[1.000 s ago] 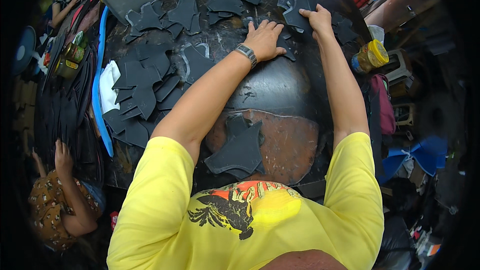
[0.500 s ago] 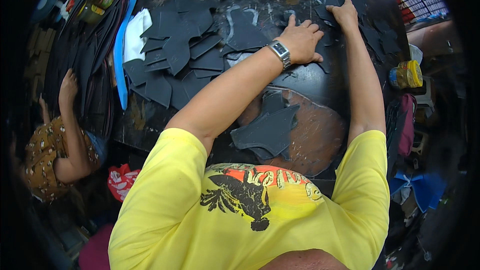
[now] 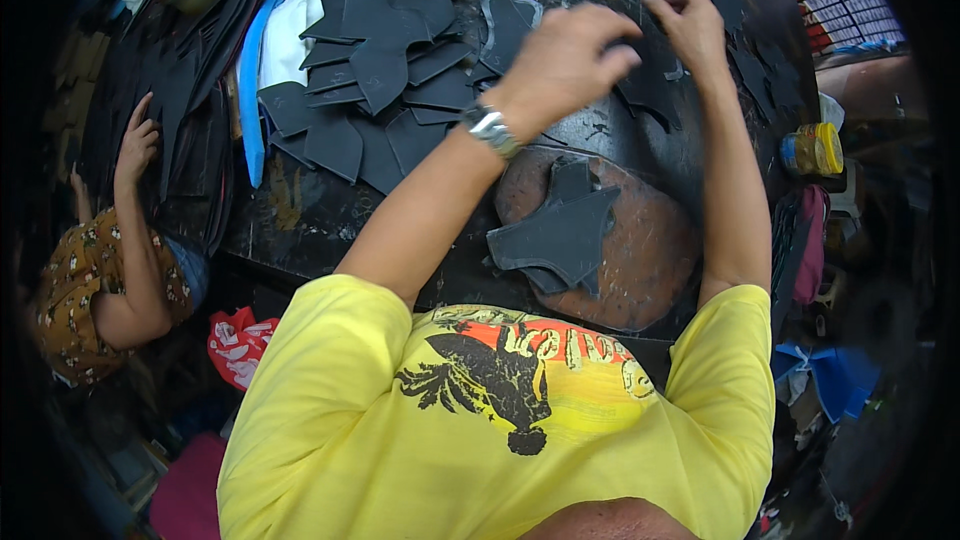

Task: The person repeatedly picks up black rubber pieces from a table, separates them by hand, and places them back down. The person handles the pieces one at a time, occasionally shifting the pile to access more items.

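My left grip (image 3: 565, 55), blurred, thumb and fingers apart; my right grip (image 3: 697, 35), thumb and forefinger spread. Black flat pieces (image 3: 380, 50): on the desk (image 3: 330, 228), around and between both.

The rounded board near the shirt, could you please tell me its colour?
Reddish brown with pale scuffs; the board shows best in the head view.

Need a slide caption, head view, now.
Left hand and right hand over a dark table strewn with flat black pieces.
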`<state>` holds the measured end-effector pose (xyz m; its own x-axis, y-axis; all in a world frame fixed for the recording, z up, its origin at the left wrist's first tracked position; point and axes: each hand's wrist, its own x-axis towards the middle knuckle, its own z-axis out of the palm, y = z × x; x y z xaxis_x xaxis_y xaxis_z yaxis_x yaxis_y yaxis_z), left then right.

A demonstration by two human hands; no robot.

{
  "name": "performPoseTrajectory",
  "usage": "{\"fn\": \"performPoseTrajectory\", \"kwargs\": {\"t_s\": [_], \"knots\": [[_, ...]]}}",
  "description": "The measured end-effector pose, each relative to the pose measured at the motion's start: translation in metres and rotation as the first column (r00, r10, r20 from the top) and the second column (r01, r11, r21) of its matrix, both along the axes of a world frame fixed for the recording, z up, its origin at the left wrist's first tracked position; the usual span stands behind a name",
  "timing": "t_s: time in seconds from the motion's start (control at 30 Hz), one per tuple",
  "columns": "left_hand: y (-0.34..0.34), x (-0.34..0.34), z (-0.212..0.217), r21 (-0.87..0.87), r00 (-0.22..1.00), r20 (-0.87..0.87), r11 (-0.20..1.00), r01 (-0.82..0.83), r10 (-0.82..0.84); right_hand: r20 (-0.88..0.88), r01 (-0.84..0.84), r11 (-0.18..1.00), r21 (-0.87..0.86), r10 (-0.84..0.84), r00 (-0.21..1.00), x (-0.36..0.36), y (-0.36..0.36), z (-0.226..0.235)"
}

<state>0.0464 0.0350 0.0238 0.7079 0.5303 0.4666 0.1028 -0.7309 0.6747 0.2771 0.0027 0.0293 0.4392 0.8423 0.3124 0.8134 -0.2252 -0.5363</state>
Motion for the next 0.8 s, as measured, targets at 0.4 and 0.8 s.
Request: {"fn": "performPoseTrajectory", "kwargs": {"t_s": [0.4, 0.8], "knots": [[0.015, -0.071, -0.006, -0.536, 0.621, 0.663, 0.844, 0.004, 0.418, 0.101, -0.151, 0.935, -0.320, 0.192, 0.976, -0.148, 0.032, -0.012], [0.010, -0.064, -0.008, -0.646, 0.681, 0.585, 0.761, 0.062, 0.441, -0.138, -0.110, 0.926, -0.362, 0.063, 0.988, -0.152, 0.043, -0.008]]}}
